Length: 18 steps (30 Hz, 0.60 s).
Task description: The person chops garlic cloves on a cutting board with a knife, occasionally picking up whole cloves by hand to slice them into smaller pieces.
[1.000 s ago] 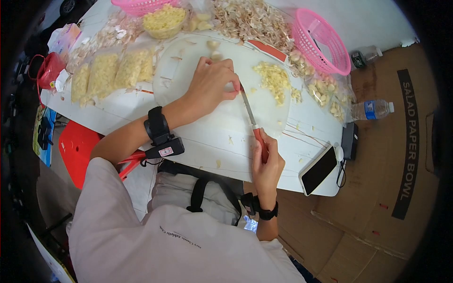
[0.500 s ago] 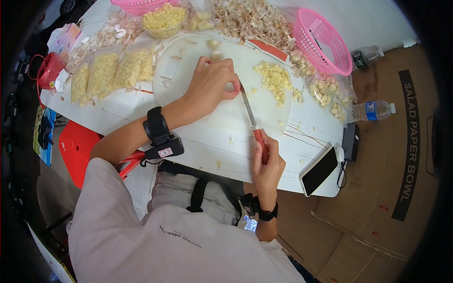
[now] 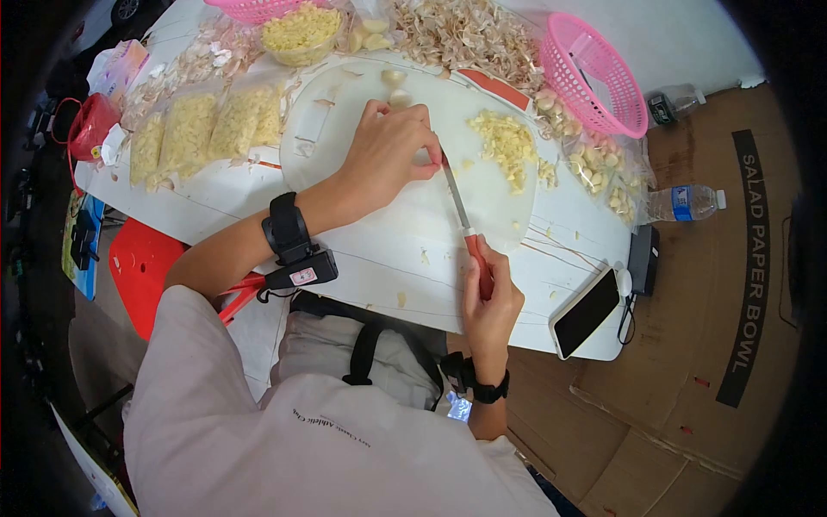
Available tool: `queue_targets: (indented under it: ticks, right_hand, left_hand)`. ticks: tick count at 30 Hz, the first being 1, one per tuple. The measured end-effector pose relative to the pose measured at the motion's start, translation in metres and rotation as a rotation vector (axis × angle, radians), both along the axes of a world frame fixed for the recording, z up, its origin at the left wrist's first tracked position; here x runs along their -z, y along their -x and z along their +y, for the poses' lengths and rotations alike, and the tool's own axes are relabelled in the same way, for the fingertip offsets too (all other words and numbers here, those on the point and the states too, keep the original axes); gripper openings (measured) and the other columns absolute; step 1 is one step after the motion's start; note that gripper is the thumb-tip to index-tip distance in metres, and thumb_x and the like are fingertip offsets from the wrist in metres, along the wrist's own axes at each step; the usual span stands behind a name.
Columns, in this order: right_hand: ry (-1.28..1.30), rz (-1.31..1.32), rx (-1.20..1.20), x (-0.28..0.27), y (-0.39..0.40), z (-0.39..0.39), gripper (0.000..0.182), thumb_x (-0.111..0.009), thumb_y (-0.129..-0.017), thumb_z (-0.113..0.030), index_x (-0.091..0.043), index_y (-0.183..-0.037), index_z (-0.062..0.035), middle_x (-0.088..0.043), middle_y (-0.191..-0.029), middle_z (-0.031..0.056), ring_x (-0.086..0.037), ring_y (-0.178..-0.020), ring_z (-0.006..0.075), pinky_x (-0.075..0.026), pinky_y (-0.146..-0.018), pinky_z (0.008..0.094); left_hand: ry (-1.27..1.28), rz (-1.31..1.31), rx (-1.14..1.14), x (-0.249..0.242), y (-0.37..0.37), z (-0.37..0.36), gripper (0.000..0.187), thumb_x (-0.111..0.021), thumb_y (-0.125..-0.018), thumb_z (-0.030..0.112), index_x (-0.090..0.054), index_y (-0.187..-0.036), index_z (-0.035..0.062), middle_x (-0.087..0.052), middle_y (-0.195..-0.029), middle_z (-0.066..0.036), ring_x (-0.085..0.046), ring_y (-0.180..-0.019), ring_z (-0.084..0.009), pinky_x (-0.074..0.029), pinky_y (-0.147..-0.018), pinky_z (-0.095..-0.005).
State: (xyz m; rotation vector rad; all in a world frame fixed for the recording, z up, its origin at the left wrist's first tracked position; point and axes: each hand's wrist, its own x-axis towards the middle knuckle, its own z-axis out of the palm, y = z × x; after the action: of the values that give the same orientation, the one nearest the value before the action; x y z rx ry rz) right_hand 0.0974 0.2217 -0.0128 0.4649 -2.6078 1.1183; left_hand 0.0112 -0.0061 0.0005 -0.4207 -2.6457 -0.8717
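My left hand point(image 3: 389, 153) presses down on a garlic clove point(image 3: 425, 158) on the white cutting board point(image 3: 495, 202), fingers curled over it. My right hand point(image 3: 488, 297) grips the red handle of a knife point(image 3: 465, 226); its blade runs up to the clove beside my left fingertips. A heap of chopped garlic point(image 3: 506, 146) lies on the board to the right of the blade. Two whole peeled cloves point(image 3: 394, 86) sit at the board's far edge.
Bags of peeled garlic point(image 3: 207, 129) lie at left and a bowl of chopped garlic point(image 3: 301, 33) at the back. Garlic skins point(image 3: 465, 34), a pink basket point(image 3: 594, 73), a phone point(image 3: 587, 312), a water bottle point(image 3: 687, 203) and cardboard boxes point(image 3: 732, 284) are at right.
Both hands and the knife stay in nearly the same place; the view has shifted slightly. The blade remains against the clove.
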Motion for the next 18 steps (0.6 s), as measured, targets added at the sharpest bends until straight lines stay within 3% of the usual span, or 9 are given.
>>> queue_targets:
  ticks: [7, 18]
  right_hand:
    - [-0.029, 0.058, -0.029, -0.0009, 0.0019, -0.0016, 0.024, -0.067, -0.091, -0.004, -0.065, -0.115, -0.0029, -0.074, -0.097, 0.0165, -0.072, -0.071, 0.0284, -0.055, -0.062, 0.0328]
    - [-0.012, -0.014, 0.022, 0.0009, -0.0012, 0.0023, 0.024, -0.065, -0.093, -0.008, -0.064, -0.117, -0.0044, -0.073, -0.094, 0.0189, -0.073, -0.073, 0.0289, -0.055, -0.063, 0.0329]
  left_hand:
    - [0.003, 0.01, 0.003, 0.0018, 0.001, 0.0003, 0.009, -0.078, -0.072, 0.017, -0.075, -0.079, 0.0127, -0.06, -0.087, -0.003, -0.059, -0.088, -0.021, -0.034, -0.089, -0.0376]
    - [-0.026, 0.004, 0.01, 0.0016, 0.0012, 0.0, 0.01, -0.079, -0.072, 0.017, -0.075, -0.08, 0.0135, -0.061, -0.087, -0.003, -0.059, -0.088, -0.0204, -0.034, -0.088, -0.0369]
